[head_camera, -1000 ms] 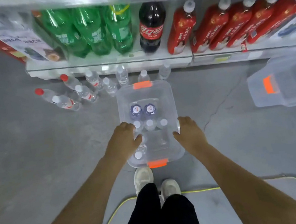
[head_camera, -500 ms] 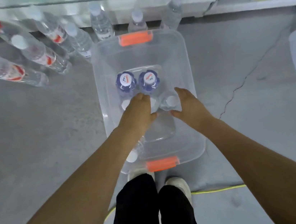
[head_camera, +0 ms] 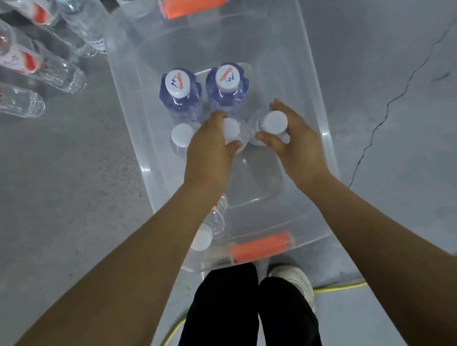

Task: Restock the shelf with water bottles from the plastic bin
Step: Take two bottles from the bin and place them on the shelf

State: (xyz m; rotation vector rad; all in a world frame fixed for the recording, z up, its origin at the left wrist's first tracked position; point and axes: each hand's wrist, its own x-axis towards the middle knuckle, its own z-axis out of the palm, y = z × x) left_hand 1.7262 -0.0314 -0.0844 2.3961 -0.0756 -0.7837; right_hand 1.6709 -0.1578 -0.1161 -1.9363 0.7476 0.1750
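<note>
Inside the plastic bin point(head_camera: 303, 46), the left hand point(head_camera: 210, 153) curls round one white-capped bottle point(head_camera: 231, 129); the right hand point(head_camera: 297, 142) grips the neighbouring bottle point(head_camera: 273, 122) at its 3 o'clock. Two blue bottles point(head_camera: 180, 92) stand at 12 o'clock.

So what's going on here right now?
A person leans over the clear plastic bin on the floor, both hands inside. The left hand grips the middle white-capped bottle, the right hand grips the right-hand bottle. Neither is lifted out yet; a third white-capped bottle and two blue-labelled bottles stand untouched.
</note>
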